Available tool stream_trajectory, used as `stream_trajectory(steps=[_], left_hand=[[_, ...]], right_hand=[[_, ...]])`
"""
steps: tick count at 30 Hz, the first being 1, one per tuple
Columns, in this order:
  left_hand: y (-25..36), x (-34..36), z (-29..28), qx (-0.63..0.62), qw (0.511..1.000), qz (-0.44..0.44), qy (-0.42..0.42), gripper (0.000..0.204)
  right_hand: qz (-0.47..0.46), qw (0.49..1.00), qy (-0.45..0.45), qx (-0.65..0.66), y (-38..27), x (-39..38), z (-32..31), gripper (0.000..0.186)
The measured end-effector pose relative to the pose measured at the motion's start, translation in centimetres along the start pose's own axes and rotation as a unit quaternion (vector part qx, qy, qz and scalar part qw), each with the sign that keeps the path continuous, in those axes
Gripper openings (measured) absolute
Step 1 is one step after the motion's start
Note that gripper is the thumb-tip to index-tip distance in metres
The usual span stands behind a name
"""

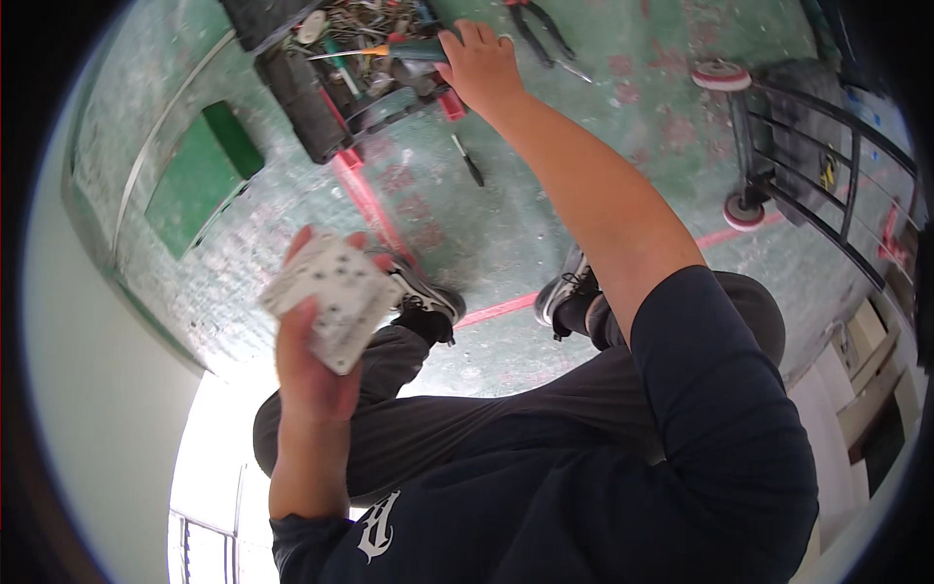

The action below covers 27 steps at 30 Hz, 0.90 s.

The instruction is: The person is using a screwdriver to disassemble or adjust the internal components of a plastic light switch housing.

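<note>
My left hand (316, 355) is closed round a white square plate (336, 292) with several dark spots or holes, slightly blurred; it may be an electrical wall plate, but I cannot tell. Stretched forward, my right hand (482, 68) grips the dark green and orange handle of a screwdriver (413, 51). The long shaft points left, above the open black toolbox (302, 112). Inside the box lies a jumble of screws and small metal parts (370, 24).
Dark-handled pliers (530, 29) and a small black screwdriver (469, 164) lie on the worn green floor. A green box (199, 175) stands at the left. On the right is a black metal frame (808, 122) with wheels. My shoes (428, 292) flank a red floor line.
</note>
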<state>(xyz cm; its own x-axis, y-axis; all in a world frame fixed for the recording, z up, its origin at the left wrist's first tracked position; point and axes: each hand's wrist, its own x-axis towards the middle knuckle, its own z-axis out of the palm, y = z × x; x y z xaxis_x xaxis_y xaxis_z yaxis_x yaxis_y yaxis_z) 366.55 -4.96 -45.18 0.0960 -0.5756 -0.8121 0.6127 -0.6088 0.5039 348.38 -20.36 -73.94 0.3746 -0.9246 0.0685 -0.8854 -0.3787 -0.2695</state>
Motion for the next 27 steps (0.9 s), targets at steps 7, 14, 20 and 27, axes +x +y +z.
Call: stream_trajectory(steps=[7,14,20,27], left_hand=[[-3.2,-1.5,0.6,0.003,0.987,-0.104,-0.122,0.071],[-6.6,0.8,0.0,0.301,0.925,-0.025,-0.230,0.068],[-1.6,6.1,1.8,0.140,0.974,-0.078,-0.158,0.052],[9.1,8.0,6.7,-0.222,0.937,0.154,-0.220,0.056]], right_hand=[[0.002,0.981,-0.163,-0.101,-4.5,3.9,0.7,0.029],[-0.014,0.923,-0.382,0.055,-4.0,5.9,-5.6,0.038],[0.242,0.751,-0.307,0.533,1.4,0.1,-26.2,0.025],[0.163,0.649,-0.176,0.722,1.0,-4.4,-35.5,0.044]])
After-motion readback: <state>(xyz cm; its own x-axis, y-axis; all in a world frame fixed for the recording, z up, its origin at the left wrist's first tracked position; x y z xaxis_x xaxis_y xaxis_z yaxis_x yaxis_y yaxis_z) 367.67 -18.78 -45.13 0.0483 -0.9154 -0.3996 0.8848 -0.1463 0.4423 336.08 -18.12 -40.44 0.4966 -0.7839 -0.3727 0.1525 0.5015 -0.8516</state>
